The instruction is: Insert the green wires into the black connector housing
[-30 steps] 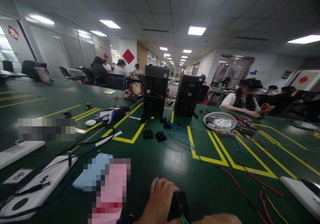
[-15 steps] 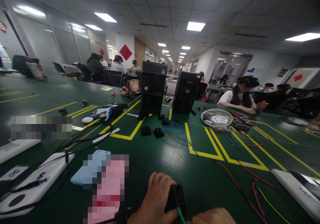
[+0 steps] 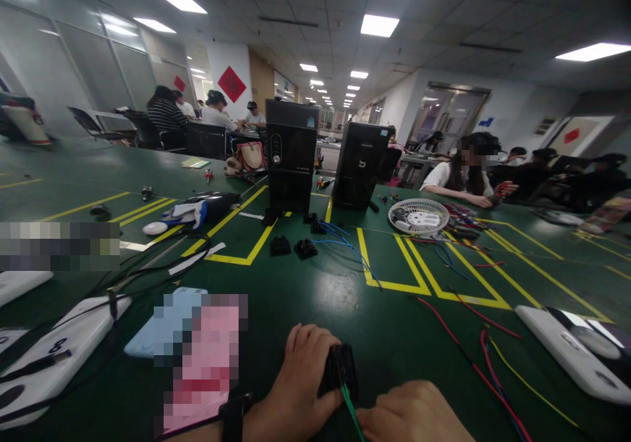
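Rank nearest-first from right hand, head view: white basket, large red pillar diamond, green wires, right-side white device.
1. Green wires: at the right hand's fingertips.
2. White device: on the table, right of the hand.
3. White basket: well up the table.
4. Red diamond: background pillar, left.

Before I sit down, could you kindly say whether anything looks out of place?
Nothing looks plainly spilled or broken, though some patches are blurred. To the right of the hands, loose red wires and a yellow wire lie strewn in uneven curves across the tabletop, which seems a little untidy.
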Action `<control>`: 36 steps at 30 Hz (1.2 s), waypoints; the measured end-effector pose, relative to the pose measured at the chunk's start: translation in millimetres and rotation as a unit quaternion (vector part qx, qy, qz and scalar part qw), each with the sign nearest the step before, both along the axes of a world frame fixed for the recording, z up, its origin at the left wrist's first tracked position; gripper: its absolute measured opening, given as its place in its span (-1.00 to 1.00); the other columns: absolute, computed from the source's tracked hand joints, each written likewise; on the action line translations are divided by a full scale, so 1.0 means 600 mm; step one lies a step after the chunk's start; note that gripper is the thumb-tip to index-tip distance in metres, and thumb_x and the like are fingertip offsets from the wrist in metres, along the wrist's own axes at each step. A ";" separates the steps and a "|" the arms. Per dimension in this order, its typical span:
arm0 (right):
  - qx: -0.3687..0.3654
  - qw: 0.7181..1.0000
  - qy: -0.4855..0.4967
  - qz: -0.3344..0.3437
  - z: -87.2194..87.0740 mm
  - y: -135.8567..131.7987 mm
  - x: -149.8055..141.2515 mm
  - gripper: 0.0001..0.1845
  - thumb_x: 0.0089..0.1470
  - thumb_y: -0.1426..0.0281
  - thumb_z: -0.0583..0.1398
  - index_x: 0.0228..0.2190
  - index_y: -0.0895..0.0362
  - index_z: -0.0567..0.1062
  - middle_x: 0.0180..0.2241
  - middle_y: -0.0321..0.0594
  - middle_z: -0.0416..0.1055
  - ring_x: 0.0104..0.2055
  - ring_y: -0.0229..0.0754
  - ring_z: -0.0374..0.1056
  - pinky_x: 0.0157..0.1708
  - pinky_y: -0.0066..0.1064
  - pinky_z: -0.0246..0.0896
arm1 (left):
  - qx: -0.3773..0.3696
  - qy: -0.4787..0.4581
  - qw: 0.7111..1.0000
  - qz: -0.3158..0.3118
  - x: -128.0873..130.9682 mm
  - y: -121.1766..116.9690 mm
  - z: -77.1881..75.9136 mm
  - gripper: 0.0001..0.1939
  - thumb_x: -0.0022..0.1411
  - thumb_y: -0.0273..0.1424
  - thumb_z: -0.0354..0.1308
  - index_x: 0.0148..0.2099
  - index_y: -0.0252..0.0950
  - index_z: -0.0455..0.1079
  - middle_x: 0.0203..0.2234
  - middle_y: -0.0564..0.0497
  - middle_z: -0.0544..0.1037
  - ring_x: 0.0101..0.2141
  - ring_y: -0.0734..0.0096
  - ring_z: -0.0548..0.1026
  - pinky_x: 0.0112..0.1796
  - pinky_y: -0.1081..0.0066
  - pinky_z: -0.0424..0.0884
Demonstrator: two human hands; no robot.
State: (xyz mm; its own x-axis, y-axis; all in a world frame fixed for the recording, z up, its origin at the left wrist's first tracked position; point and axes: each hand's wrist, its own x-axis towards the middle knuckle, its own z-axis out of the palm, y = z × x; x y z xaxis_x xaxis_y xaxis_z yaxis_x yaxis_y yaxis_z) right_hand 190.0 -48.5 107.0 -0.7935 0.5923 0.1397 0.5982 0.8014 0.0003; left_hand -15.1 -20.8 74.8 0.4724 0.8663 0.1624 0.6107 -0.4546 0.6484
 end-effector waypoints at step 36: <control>0.055 0.994 0.097 -0.009 0.023 -0.005 -0.003 -0.51 0.39 0.33 -0.17 -0.37 0.09 0.47 -0.56 -0.38 0.45 -0.58 -0.30 0.38 -0.56 -0.38 0.04 | 0.008 -0.016 1.000 0.008 0.002 -0.005 -0.001 -0.62 0.06 -0.46 0.23 -0.06 -0.19 0.27 -0.12 0.01 0.39 -0.05 0.16 0.27 0.13 0.09 -0.03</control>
